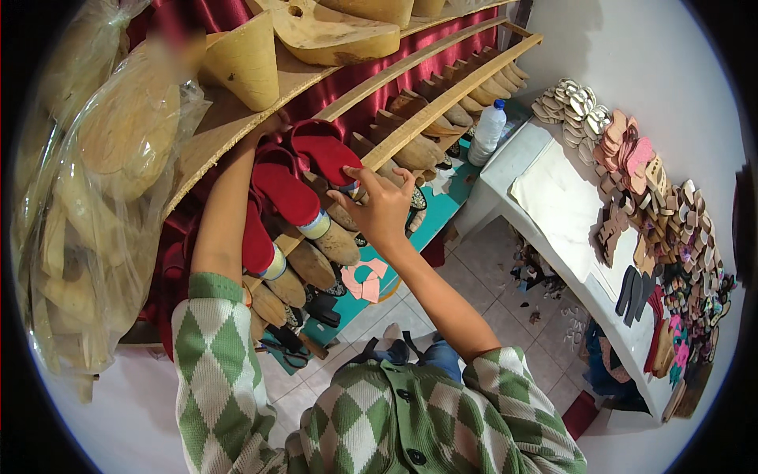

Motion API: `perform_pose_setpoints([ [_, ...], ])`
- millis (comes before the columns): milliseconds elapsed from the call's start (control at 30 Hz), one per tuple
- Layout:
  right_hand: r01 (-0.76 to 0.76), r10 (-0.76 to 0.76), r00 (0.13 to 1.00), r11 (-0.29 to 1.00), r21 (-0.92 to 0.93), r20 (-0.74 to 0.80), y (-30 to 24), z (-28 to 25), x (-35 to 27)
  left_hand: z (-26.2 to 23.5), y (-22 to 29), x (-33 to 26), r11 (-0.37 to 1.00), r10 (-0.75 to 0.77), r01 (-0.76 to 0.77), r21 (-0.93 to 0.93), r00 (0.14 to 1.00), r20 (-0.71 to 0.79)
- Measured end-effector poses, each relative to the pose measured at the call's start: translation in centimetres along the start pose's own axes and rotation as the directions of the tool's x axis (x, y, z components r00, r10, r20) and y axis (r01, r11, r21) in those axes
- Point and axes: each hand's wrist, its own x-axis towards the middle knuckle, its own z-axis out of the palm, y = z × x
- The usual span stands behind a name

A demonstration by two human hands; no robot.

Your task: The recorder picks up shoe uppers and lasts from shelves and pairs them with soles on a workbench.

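A dark red slip-on shoe (pixel 322 152) sits at the far end of a row on the rack, its pale-and-blue tip pointing toward me. My right hand (pixel 381 204) grips that tip between forefinger and thumb, the other fingers held apart. My left hand (pixel 276 124) reaches under the wooden shelf by the shoe's back end; its fingers are mostly hidden. Closer to my left forearm lie a second red shoe (pixel 286 186) and a third red shoe (pixel 257 241). Wooden shoe lasts (pixel 310 265) line the rack below them.
Above my left arm runs the wooden shelf (pixel 229 130) with large wooden forms; a clear plastic bag (pixel 118 182) hangs at left. A teal table (pixel 438 207) holds pink cutouts (pixel 365 280) and scissors (pixel 286 353). At right, a white table (pixel 564 193) carries shoe parts and a plastic bottle (pixel 488 133).
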Motion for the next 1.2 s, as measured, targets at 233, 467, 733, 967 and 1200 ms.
perform_pose_setpoints([
  [233, 0.057, -0.058, 0.998, 0.995, -0.076, -0.016, -0.1, 0.5, 0.3, 0.6, -1.5, 1.5, 0.994, 0.112, -0.110, 0.024, 0.991, -0.073],
  [467, 0.029, -0.030, 0.993, 1.000, 0.007, 0.118, -1.0, -0.3, 1.0, -1.1, -6.3, 2.1, 0.991, -0.030, 0.044, -0.130, 0.994, 0.107],
  [733, 0.053, -0.059, 0.979, 0.998, 0.038, 0.193, 0.5, -1.5, 0.7, 0.2, -3.1, 1.9, 0.999, -0.048, 0.047, 0.012, 0.998, 0.045],
  [967, 0.076, -0.107, 0.957, 0.990, 0.120, 0.269, 0.5, -2.5, 0.8, -0.3, -1.4, -2.1, 0.889, 0.359, -0.303, 0.345, 0.927, -0.111],
  [1200, 0.260, -0.274, 0.932, 0.961, 0.091, 0.237, 2.9, -3.3, 0.9, 2.8, 10.7, -11.2, 0.950, -0.013, 0.067, 0.306, 0.985, -0.174],
])
